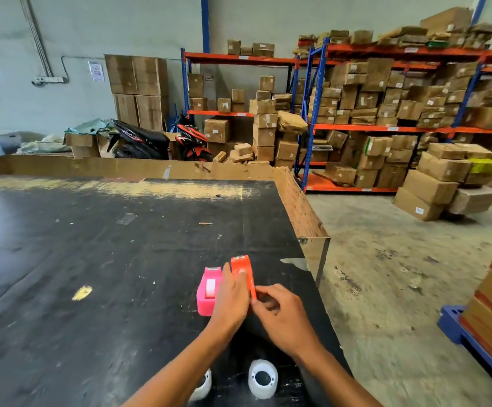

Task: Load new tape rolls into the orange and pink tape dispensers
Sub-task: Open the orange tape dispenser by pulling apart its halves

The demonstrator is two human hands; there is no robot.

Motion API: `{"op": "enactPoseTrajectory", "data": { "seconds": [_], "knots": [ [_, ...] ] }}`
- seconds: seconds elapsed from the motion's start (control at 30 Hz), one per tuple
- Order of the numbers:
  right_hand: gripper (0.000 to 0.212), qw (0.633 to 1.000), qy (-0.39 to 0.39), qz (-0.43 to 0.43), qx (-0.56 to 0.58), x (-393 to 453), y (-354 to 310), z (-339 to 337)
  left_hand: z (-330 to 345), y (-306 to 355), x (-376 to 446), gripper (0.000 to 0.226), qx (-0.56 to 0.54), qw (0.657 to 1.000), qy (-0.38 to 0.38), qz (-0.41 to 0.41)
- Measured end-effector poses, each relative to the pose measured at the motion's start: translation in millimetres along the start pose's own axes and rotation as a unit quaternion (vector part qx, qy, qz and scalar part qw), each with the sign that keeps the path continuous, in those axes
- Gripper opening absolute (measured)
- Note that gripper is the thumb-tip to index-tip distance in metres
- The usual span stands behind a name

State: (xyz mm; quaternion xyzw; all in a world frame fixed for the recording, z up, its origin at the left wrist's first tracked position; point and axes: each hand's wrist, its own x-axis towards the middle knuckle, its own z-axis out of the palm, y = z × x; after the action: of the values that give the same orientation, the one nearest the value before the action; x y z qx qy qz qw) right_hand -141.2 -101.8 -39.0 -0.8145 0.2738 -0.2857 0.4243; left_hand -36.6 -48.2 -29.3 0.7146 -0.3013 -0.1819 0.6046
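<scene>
Two tape dispensers stand side by side near the right edge of the black table [92,259]. The pink dispenser [208,290] holds a whitish tape roll in its slot. The orange dispenser [243,271] stands just right of it. My left hand [230,301] lies over the orange dispenser's near end, fingers on its top. My right hand [280,312] pinches at the dispenser's near right side, fingers curled; what it pinches is hidden. Two white tape rolls [263,378] lie at the table's near edge, one partly hidden under my left forearm.
A raised cardboard rim [300,207] borders the table's far and right sides. The concrete floor [400,274] lies to the right, with a blue pallet of boxes [474,330] close by. Shelves of cartons [385,113] and parked motorbikes [162,141] stand beyond.
</scene>
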Motion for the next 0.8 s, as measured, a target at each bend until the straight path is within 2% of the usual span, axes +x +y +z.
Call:
{"op": "enactPoseTrajectory", "data": {
  "seconds": [0.1,0.2,0.3,0.4,0.47,0.53,0.6,0.7,0.8],
  "knots": [
    [0.015,0.985,0.004,0.056,0.16,10,-11,-1,-4,0,-5,0.022,0.012,0.996,-0.03,0.087],
    [0.013,0.984,-0.009,0.047,0.173,17,-22,1,-14,4,-8,0.026,0.039,0.989,-0.04,0.138],
    [0.025,0.98,-0.022,0.024,0.195,23,-36,10,-30,11,-5,0.028,0.117,0.978,0.0,0.173],
    [0.028,0.972,-0.023,0.008,0.233,30,-53,16,-45,21,3,0.029,0.105,0.984,0.038,0.142],
    [0.019,0.972,-0.035,-0.022,0.23,33,-64,19,-50,29,5,0.031,0.118,0.98,0.049,0.154],
    [0.02,0.977,-0.039,-0.046,0.205,36,-70,22,-54,32,5,0.032,0.133,0.976,0.049,0.168],
    [0.02,0.981,-0.017,-0.055,0.184,40,-64,20,-70,33,11,0.029,0.114,0.985,0.074,0.107],
    [0.022,0.99,0.038,-0.025,0.131,52,-36,-1,-117,26,28,0.027,0.134,0.98,0.144,0.029],
    [0.026,0.998,0.017,0.068,0.008,67,-2,-6,-134,26,30,0.031,0.126,0.984,0.128,0.013]
  ]
}}
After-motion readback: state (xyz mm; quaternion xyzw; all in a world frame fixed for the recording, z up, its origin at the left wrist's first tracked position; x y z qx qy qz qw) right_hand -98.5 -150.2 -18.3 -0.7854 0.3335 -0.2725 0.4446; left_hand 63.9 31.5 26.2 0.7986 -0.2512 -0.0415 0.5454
